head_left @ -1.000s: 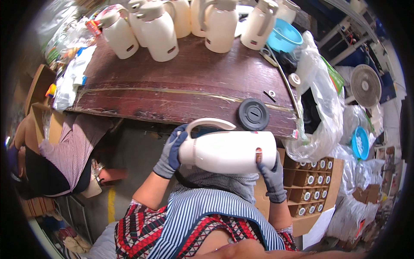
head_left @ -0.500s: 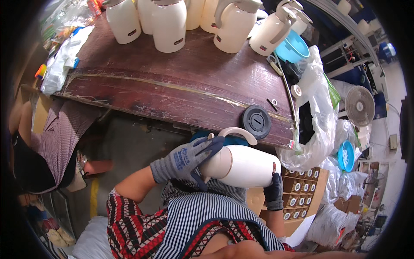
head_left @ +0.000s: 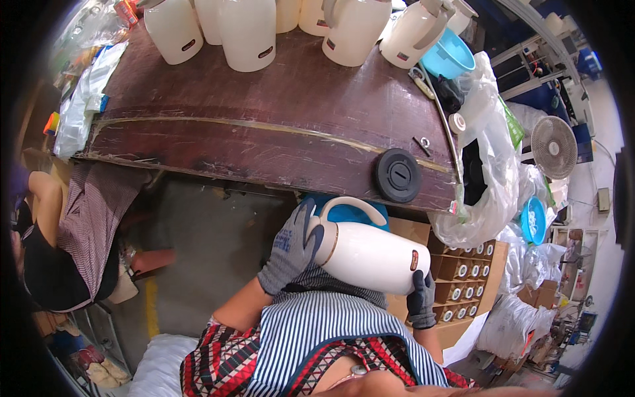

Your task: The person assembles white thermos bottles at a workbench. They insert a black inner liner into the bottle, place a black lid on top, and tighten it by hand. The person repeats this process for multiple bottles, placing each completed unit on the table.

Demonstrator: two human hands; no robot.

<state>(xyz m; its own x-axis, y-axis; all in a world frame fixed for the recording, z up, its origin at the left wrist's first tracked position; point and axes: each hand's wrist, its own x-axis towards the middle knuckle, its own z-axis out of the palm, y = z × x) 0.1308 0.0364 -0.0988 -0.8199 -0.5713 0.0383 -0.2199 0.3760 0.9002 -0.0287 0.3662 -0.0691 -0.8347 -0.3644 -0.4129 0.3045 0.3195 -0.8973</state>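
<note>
Cluttered workroom with a dark red-brown tabletop (head_left: pixel 264 112) (12 o'clock points away from me): upright cream jugs (head_left: pixel 248 36) stand along its far side, from 11 to 1 o'clock. The white jug (head_left: pixel 370 258) lies sideways between my hands, on my side of the near edge. Its long axis slants slightly, neck between 9 and 10 o'clock, base between 3 and 4; the handle (head_left: pixel 344 200) arches on the 12 o'clock side. My gloved left hand (head_left: pixel 291 245) is wrapped around the neck end; my gloved right hand (head_left: pixel 421 301) grips the base, fingers partly hidden beneath. The black disc (head_left: pixel 398 175), slotted, lies at the tabletop's near edge: about 1 o'clock from the jug's middle, 2 from my left hand, 12 from my right. Neither hand looks clearly nearer to it.
</note>
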